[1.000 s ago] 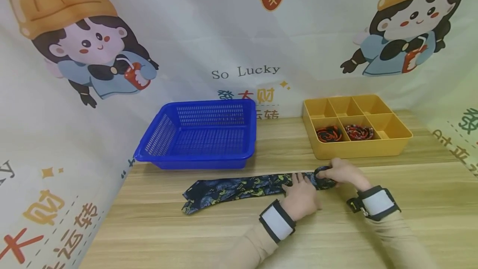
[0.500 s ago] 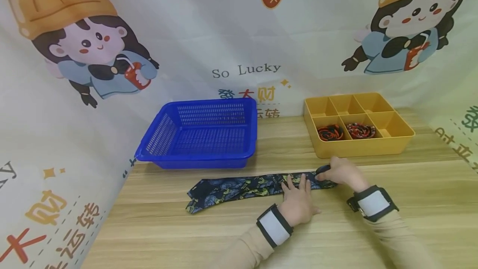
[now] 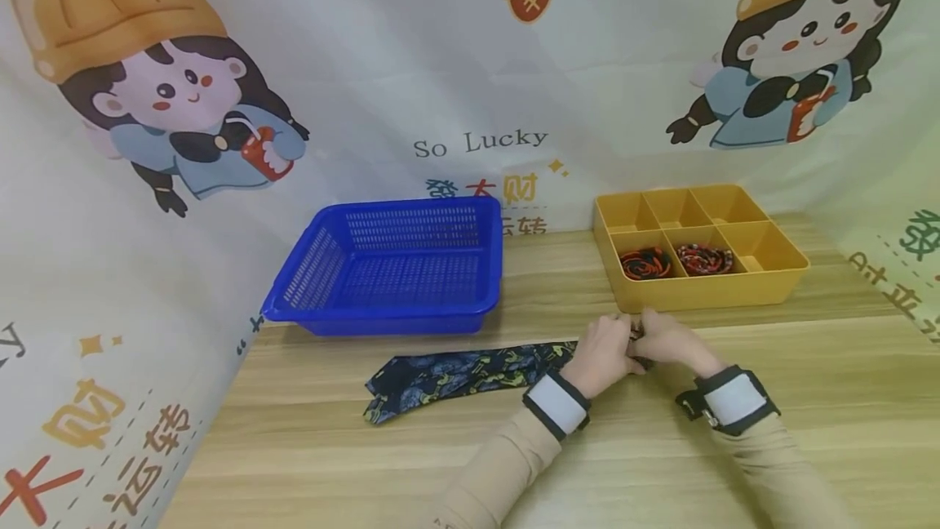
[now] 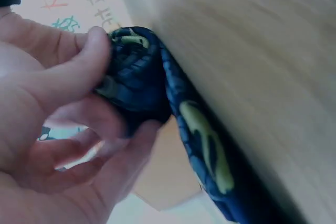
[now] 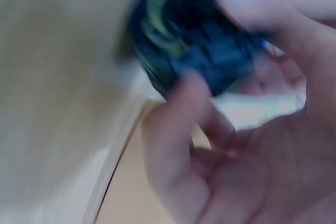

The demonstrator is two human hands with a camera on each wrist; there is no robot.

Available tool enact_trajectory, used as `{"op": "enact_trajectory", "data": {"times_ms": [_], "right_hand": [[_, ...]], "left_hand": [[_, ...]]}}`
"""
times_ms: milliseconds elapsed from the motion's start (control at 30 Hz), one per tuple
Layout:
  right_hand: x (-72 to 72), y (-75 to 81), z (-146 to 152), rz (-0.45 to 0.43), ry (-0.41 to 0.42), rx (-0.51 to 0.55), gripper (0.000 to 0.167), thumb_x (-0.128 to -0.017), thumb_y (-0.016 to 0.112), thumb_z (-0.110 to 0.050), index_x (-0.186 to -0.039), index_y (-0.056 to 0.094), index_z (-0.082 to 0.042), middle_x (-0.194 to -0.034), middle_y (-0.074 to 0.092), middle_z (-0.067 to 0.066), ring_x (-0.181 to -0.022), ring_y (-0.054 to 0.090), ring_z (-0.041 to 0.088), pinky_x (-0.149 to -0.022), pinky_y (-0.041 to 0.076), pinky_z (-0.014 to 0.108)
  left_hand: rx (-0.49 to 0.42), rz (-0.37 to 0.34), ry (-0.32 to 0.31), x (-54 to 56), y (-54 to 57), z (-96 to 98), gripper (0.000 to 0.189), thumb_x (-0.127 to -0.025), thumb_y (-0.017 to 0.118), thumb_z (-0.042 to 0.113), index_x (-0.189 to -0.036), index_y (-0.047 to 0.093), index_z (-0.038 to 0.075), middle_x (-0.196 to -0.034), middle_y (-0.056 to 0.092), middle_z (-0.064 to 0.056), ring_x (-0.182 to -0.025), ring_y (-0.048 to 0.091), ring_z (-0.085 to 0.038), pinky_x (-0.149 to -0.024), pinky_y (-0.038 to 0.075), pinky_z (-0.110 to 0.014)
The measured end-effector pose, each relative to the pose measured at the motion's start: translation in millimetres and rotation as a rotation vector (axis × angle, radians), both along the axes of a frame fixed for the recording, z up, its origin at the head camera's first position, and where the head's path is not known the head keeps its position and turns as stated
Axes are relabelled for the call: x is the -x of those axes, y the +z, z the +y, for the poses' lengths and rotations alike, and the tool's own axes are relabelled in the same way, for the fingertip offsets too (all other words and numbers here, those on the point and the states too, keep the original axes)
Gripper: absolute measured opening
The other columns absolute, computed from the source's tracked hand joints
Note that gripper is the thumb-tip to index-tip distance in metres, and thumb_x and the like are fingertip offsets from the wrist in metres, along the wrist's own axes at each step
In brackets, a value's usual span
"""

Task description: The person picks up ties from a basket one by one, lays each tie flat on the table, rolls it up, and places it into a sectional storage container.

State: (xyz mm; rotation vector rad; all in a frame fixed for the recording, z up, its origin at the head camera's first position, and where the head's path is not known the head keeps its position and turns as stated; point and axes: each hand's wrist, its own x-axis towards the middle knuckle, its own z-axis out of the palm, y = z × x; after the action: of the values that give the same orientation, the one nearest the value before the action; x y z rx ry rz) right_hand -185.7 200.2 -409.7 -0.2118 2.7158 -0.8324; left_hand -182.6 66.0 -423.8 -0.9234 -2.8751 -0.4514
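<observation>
A dark navy necktie [image 3: 470, 374] with blue and yellow figures lies lengthwise on the wooden table, its wide pointed end at the left. Its right end is wound into a roll [image 4: 139, 77], mostly hidden behind the fingers in the head view. My left hand [image 3: 602, 353] pinches the roll from the left, thumb on one side and fingertips on the other. From the right, my right hand [image 3: 674, 343] grips the same roll [image 5: 194, 40], blurred in the right wrist view. The flat strip runs off from the roll in the left wrist view.
Behind the tie stands a blue perforated basket [image 3: 400, 322]. At the back right is a yellow box [image 3: 708, 295] with several compartments; two front ones hold rolled ties, one orange and black [image 3: 646, 264], one red patterned [image 3: 705, 260]. A printed curtain [image 3: 352, 80] hangs behind.
My left hand has come off the flat part of the tie, where its spread fingers pressed, and moved right onto the roll. My right hand stays at the roll, now close against the left.
</observation>
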Motion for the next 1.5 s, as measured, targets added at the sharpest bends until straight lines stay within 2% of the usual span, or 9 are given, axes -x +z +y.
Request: {"op": "enact_trajectory", "data": {"times_ms": [167, 300, 500, 633, 767, 1033, 1200, 1367, 1500], "right_hand": [[3.0, 1.2, 11.6, -0.163, 0.059, 0.211, 0.032, -0.092, 0.059, -0.027, -0.076, 0.064, 0.000, -0.064, 0.055, -0.004, -0.057, 0.054, 0.007, -0.056, 0.051, 0.024], [1.4, -0.4, 6.6, -0.152, 0.055, 0.235, 0.034, -0.091, 0.056, -0.028, -0.080, 0.066, 0.003, -0.072, 0.063, 0.002, -0.061, 0.061, 0.010, -0.060, 0.055, 0.027], [-1.5, 4.6, 1.3, -0.032, -0.021, 0.020, 0.034, -0.084, 0.060, -0.032, -0.074, 0.061, 0.000, -0.065, 0.058, 0.004, -0.055, 0.055, 0.014, -0.051, 0.045, 0.025], [-5.0, 6.5, -2.9, 0.022, -0.071, -0.158, 0.045, -0.081, 0.063, -0.036, -0.091, 0.058, 0.007, -0.073, 0.056, 0.012, -0.063, 0.052, 0.023, -0.053, 0.041, 0.030], [-6.6, 6.2, -9.3, 0.035, -0.082, -0.207, 0.056, -0.081, 0.064, -0.036, -0.106, 0.053, 0.012, -0.080, 0.058, 0.018, -0.068, 0.054, 0.026, -0.055, 0.043, 0.034], [-2.4, 11.7, 7.7, -0.135, 0.040, 0.121, 0.037, -0.091, 0.062, -0.031, -0.091, 0.062, 0.006, -0.072, 0.057, 0.001, -0.063, 0.055, 0.012, -0.058, 0.048, 0.027], [-1.9, 8.9, 5.3, -0.172, 0.022, 0.165, 0.037, -0.088, 0.060, -0.028, -0.095, 0.064, 0.008, -0.081, 0.063, 0.006, -0.072, 0.062, 0.014, -0.065, 0.055, 0.029], [-2.6, 7.1, -2.3, -0.107, 0.002, 0.101, 0.034, -0.084, 0.061, -0.029, -0.086, 0.063, 0.005, -0.077, 0.062, 0.009, -0.061, 0.061, 0.015, -0.056, 0.051, 0.027], [-3.5, 8.2, -6.2, -0.068, -0.007, 0.045, 0.033, -0.084, 0.062, -0.031, -0.081, 0.060, 0.002, -0.077, 0.062, 0.011, -0.056, 0.062, 0.015, -0.056, 0.050, 0.028]], "left_hand": [[-0.092, -0.197, 0.016, 5.0, -0.9, -7.9, 0.048, -0.073, 0.083, 0.021, -0.107, 0.054, 0.003, -0.098, 0.059, -0.006, -0.085, 0.058, -0.012, -0.068, 0.044, -0.014], [-0.079, -0.184, 0.044, 3.8, -1.2, -12.3, 0.054, -0.074, 0.082, 0.026, -0.112, 0.050, 0.004, -0.104, 0.058, -0.008, -0.090, 0.060, -0.015, -0.072, 0.047, -0.017], [0.024, -0.033, 0.047, -3.0, -2.2, -12.3, 0.052, -0.075, 0.079, 0.041, -0.108, 0.054, 0.009, -0.100, 0.064, -0.003, -0.089, 0.063, -0.017, -0.073, 0.049, -0.022], [-0.042, -0.005, -0.007, -2.4, -5.0, -10.7, 0.052, -0.073, 0.079, 0.045, -0.105, 0.058, 0.009, -0.091, 0.068, -0.002, -0.079, 0.065, -0.013, -0.062, 0.045, -0.017], [-0.102, -0.022, 0.005, 0.2, -4.3, -9.7, 0.044, -0.070, 0.082, 0.040, -0.095, 0.064, 0.008, -0.084, 0.070, -0.002, -0.073, 0.064, -0.010, -0.056, 0.042, -0.013], [-0.152, -0.166, 0.053, 8.5, -6.6, -16.0, 0.042, -0.067, 0.087, 0.026, -0.096, 0.066, 0.004, -0.092, 0.071, -0.005, -0.079, 0.063, -0.010, -0.065, 0.045, -0.012], [-0.009, -0.118, -0.014, 4.2, -7.4, -28.5, 0.046, -0.076, 0.080, 0.033, -0.108, 0.061, 0.005, -0.103, 0.068, -0.005, -0.092, 0.064, -0.011, -0.074, 0.049, -0.015], [0.254, -0.030, -0.120, -12.0, -1.7, -56.9, 0.059, -0.089, 0.063, 0.042, -0.133, 0.052, 0.004, -0.133, 0.056, -0.008, -0.126, 0.052, -0.019, -0.102, 0.044, -0.028], [0.370, -0.164, -0.104, -22.0, -1.2, -78.5, 0.069, -0.091, 0.050, 0.055, -0.145, 0.040, 0.013, -0.154, 0.034, -0.002, -0.144, 0.029, -0.024, -0.111, 0.035, -0.047]]}}
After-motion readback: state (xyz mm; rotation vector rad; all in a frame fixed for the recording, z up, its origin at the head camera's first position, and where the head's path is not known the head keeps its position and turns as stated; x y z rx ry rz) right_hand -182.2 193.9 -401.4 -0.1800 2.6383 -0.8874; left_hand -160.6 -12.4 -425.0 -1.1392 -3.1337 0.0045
